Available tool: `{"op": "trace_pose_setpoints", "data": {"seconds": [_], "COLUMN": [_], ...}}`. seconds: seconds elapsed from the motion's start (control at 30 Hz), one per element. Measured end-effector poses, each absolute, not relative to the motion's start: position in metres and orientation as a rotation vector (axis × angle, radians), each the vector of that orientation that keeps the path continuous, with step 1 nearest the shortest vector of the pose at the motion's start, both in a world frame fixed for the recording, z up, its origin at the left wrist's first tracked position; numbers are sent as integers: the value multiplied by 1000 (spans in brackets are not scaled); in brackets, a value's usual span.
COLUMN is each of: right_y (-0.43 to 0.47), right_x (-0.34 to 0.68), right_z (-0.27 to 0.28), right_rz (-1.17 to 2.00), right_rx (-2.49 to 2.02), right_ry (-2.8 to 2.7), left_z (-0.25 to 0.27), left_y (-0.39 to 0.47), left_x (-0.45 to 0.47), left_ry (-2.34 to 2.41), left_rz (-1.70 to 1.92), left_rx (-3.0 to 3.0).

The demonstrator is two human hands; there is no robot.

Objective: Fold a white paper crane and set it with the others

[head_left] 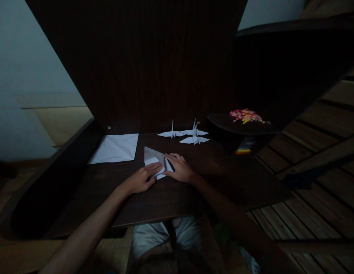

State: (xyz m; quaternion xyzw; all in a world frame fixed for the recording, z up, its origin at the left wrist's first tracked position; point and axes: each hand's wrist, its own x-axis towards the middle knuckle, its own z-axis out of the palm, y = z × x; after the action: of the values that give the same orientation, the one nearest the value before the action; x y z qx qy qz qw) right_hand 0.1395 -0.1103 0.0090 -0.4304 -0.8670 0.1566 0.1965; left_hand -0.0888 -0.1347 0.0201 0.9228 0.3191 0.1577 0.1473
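Note:
A partly folded sheet of white paper (pixel 154 155) lies on the dark desk in front of me, its pointed corner toward the back left. My left hand (pixel 144 177) rests on its lower left part, with the fingers stretched flat over the paper and the thumb apart. On the right side, my right hand (pixel 178 167) holds a raised flap between fingers and thumb; the exact grip is partly hidden. Behind the hands stand three folded paper cranes (pixel 196 140), close together with wings spread. To the left is a flat, creased white sheet (pixel 116 148).
A small raised shelf (pixel 245 128) at the right carries a heap of colourful small pieces (pixel 246 115). Beneath it is an object with a rainbow-coloured edge (pixel 243 151). A dark side panel (pixel 51 182) bounds the desk at left, and a tall back panel (pixel 142 68) rises behind.

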Motion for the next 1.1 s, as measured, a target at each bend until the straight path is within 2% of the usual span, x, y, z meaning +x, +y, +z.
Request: {"op": "trace_pose_setpoints", "data": {"seconds": [0.27, 0.57, 0.8, 0.93, 1.03, 1.1], "right_y": [-109, -112, -109, -106, -107, -109], "right_x": [144, 136, 138, 139, 139, 138], "right_z": [19, 16, 11, 7, 5, 4], "right_rz": [781, 669, 584, 502, 434, 362], "right_rx": [-1014, -1078, -1083, -1088, -1085, -1073], "right_ry": [-2347, -2331, -2369, -2446, -2511, -2580], "left_z": [21, 26, 24, 27, 31, 33], "left_y": [-141, -140, -142, -141, -140, -139], "left_x": [-86, -75, -78, -92, -102, -104], "left_ry": [927, 888, 1040, 1031, 1234, 1369], "left_rz": [312, 372, 429, 696, 1099, 1223], "left_rx": [2695, 2634, 2625, 2636, 2544, 2477]}}
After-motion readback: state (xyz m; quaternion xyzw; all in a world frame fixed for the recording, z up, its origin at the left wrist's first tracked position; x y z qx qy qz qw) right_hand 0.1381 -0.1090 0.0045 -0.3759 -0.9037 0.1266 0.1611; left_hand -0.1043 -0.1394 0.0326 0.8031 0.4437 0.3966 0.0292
